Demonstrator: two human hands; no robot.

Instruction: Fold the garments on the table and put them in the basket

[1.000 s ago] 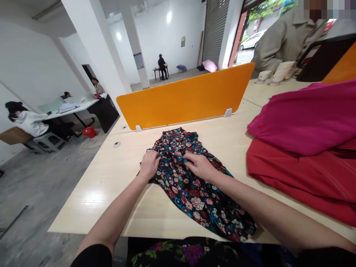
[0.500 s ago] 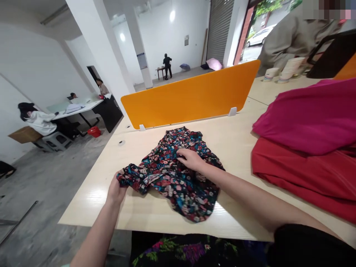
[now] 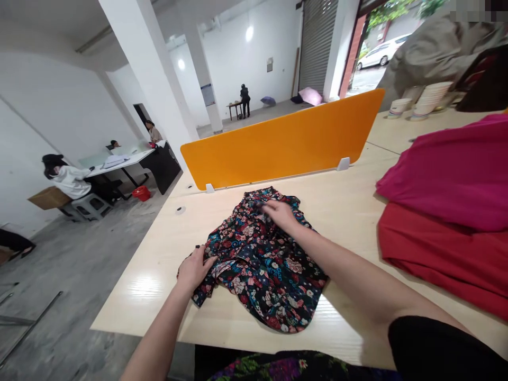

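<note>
Though crumpled, floral garment (image 3: 262,270); dark, multicoloured.

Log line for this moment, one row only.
left hand: grips near edge of dark floral garment | right hand: presses its far part | surface: pale wooden table

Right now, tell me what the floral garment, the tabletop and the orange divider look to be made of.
Floral garment: thin, soft woven fabric, matte; it crumples and drapes in loose folds under the left hand and right hand.
Tabletop: probably pale wood-grain laminate; faint grain lines and a soft light reflection.
Orange divider: likely smooth plastic or acrylic; even colour, slight sheen, held in white clips.
</note>
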